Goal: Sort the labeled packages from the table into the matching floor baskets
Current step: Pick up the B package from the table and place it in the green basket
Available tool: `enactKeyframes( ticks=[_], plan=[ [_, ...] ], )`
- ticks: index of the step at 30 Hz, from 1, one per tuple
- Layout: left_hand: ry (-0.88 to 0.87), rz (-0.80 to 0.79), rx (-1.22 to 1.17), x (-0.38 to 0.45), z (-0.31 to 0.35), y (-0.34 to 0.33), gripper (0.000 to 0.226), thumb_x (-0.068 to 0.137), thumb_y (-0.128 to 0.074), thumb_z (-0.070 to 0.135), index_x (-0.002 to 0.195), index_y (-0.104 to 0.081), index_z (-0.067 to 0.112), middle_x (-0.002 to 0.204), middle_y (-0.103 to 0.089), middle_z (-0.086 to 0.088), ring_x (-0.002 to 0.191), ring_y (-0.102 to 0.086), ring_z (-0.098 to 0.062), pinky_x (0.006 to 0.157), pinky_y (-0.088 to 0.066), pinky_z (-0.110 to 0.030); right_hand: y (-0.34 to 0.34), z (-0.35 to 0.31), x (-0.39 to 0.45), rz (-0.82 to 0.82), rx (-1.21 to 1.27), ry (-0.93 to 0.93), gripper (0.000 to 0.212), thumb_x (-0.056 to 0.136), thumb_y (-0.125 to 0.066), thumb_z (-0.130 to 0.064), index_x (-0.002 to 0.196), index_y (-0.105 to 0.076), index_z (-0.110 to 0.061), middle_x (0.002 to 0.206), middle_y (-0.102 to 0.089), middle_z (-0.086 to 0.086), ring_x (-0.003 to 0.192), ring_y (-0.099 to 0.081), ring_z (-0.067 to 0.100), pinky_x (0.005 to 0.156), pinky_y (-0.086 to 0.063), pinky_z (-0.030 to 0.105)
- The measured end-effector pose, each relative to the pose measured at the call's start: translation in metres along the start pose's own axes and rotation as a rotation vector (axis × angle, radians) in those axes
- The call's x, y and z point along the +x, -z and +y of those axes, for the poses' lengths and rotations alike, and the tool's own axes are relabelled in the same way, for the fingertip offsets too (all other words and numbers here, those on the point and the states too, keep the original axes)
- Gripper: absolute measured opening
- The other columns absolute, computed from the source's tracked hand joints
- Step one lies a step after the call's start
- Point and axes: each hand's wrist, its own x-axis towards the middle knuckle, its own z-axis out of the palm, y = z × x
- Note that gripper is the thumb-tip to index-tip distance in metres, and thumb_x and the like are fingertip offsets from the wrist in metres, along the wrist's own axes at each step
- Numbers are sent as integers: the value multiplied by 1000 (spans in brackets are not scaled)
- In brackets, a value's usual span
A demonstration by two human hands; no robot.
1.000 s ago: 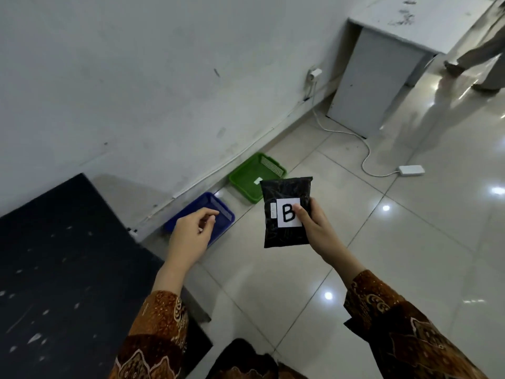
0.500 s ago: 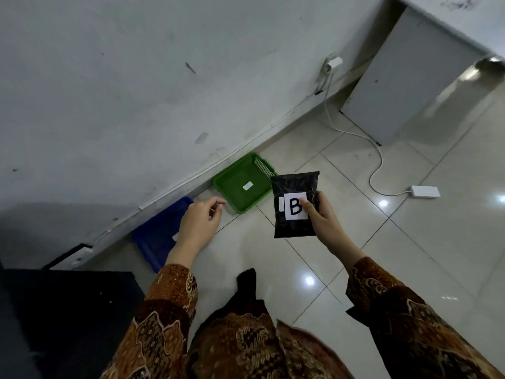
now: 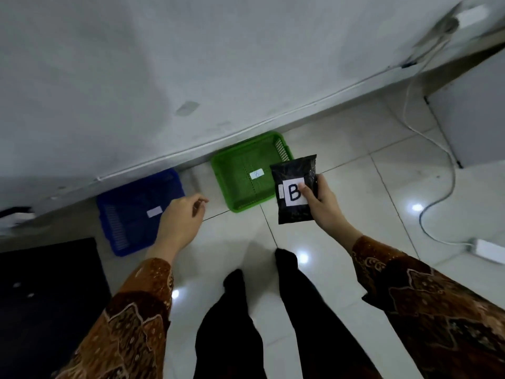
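Note:
My right hand (image 3: 325,206) grips a black package (image 3: 295,170) with a white label marked B, held upright in the air over the near right corner of the green basket (image 3: 237,181). That basket sits on the floor against the wall and has a small white tag inside. To its left lies a blue basket (image 3: 131,212), also with a white tag. My left hand (image 3: 181,222) hovers between the two baskets, over the blue one's right edge, fingers loosely curled with nothing in them.
The black table (image 3: 46,296) fills the lower left corner. My legs stand on the glossy tiled floor below the baskets. A white cable (image 3: 437,203) runs from the wall to a power strip (image 3: 489,250) at the right. A grey cabinet (image 3: 475,119) stands at the far right.
My view has turned down toward the floor and closer to the baskets. The package in my right hand has moved over the green basket's corner. My left hand has shifted right of the blue basket.

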Motion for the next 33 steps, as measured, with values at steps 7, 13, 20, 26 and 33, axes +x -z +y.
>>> enactKeyframes(
  ticks=[7, 13, 20, 26, 33],
  plan=[
    [12, 81, -18, 130, -90, -147, 18, 90, -52, 15, 99, -68, 16, 79, -71, -11, 71, -65, -27, 69, -56, -46, -82, 147, 169, -178, 39, 15, 17, 94, -53, -21, 110, -49, -19, 97, -64, -10, 78, -63, -11, 66, -49, 8],
    [148, 289, -87, 223, -151, -289, 39, 89, -53, 21, 127, -51, 11, 120, -59, -18, 104, -58, -33, 83, -51, -43, -154, 250, 284, -243, -45, 80, 14, 93, -54, -27, 103, -51, -18, 91, -62, -10, 88, -60, 10, 75, -49, 21],
    [35, 512, -316, 265, -183, -370, 74, 89, -45, -5, 151, -10, 16, 131, -43, -20, 97, -38, 8, 88, -28, 7, -205, 284, 353, -380, -43, 56, 57, 93, -50, -39, 138, -35, -8, 141, -49, 10, 129, -46, 24, 108, -38, 42],
    [10, 597, -363, 271, -190, -381, 72, 89, -40, -9, 150, -12, 17, 120, -47, -17, 89, -40, 6, 77, -30, 9, -236, 290, 371, -395, -71, 55, 35, 95, -51, -24, 123, -48, -4, 113, -63, 12, 106, -62, 30, 83, -51, 32],
    [-10, 599, -365, 273, -194, -382, 73, 88, -43, -6, 151, -13, 17, 121, -49, -15, 91, -38, 8, 78, -28, 10, -244, 287, 367, -144, -481, 121, 50, 90, -57, -28, 128, -43, 3, 128, -52, 23, 118, -50, 37, 94, -46, 42]
  ],
)
